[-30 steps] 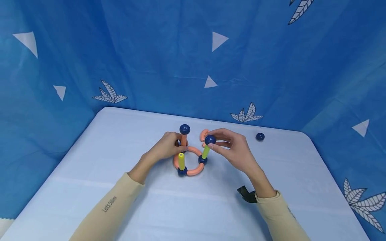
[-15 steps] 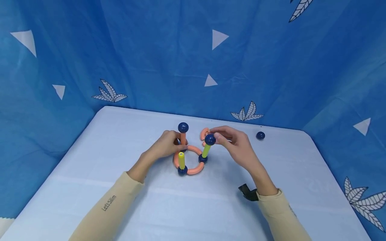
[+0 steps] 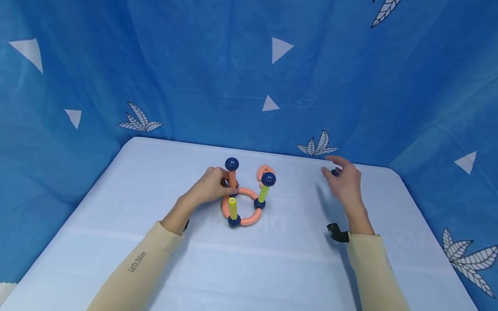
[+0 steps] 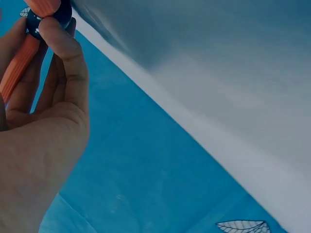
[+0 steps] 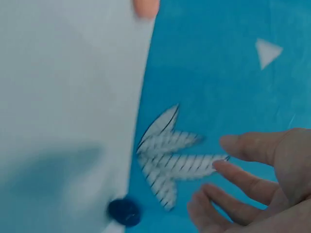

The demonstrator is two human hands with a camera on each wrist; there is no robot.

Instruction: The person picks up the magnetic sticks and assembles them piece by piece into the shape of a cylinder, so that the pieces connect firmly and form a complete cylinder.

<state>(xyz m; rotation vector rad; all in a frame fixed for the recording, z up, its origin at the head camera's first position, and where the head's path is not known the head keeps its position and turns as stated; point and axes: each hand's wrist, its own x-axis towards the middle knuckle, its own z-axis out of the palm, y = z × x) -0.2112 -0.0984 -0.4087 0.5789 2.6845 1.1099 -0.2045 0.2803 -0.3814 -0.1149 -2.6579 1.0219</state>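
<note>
My left hand [image 3: 213, 185] pinches a dark blue ball [image 4: 62, 15] at the back left of a ring of curved orange sticks [image 3: 250, 219]. An orange rod [image 3: 232, 179] rises from that ball, topped by another blue ball [image 3: 231, 164]. On the ring's right side a green rod [image 3: 264, 194] leans slightly, capped with a blue ball [image 3: 268, 179]. The yellow rod [image 3: 232, 209] at the front stands on its ball [image 3: 234, 221] with a bare top. My right hand [image 3: 346, 181], fingers spread and holding nothing, hovers by a loose blue ball [image 5: 124, 211].
Behind the ring lie several loose curved orange sticks [image 3: 261, 172]. Everything rests on a white table [image 3: 241, 268], with a blue patterned curtain [image 3: 210, 77] along its back and sides. A black strap piece [image 3: 336, 233] sticks out at the right sleeve.
My right hand has left the ball on the green rod and moved right to the loose blue ball. The left hand keeps its hold, and the structure still stands.
</note>
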